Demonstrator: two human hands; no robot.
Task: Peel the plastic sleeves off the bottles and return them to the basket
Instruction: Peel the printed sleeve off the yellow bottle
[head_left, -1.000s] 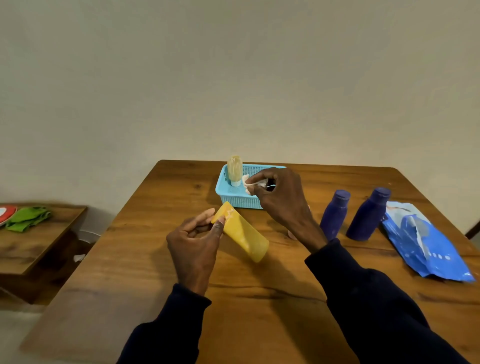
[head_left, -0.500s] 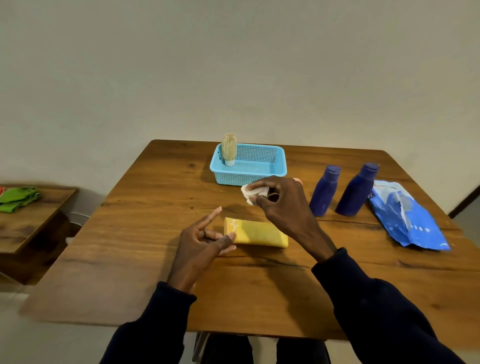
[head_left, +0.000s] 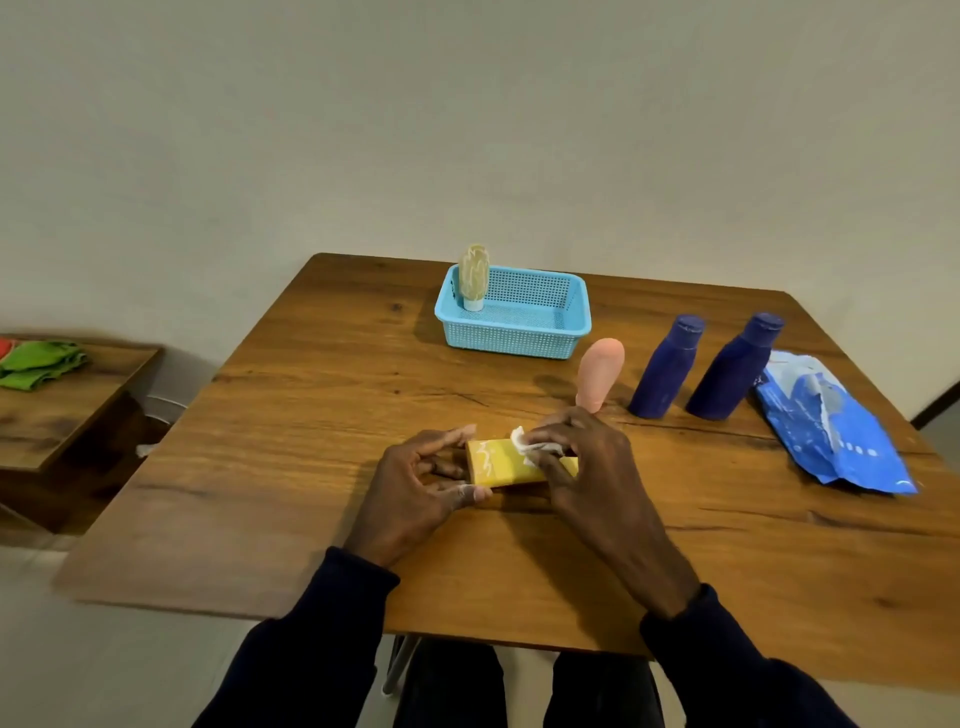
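The left hand's (head_left: 415, 478) thumb and forefinger clasp the end of the yellow bottle (head_left: 501, 463) lying on the tabletop (head_left: 311, 441); the right hand's (head_left: 587, 462) curled fingers (head_left: 553, 432) pinch a white scrap (head_left: 523, 441).

one wide-angle camera, worn on the head, looked forward and down across the wooden table (head_left: 311, 415) from its near edge. the left hand (head_left: 415, 483) and right hand (head_left: 587, 467), at the yellow bottle (head_left: 498, 462), sat close, low in the middle. the blue basket (head_left: 514, 332) stood farther off near the far edge, and the bare wall (head_left: 467, 130) filled the upper half.
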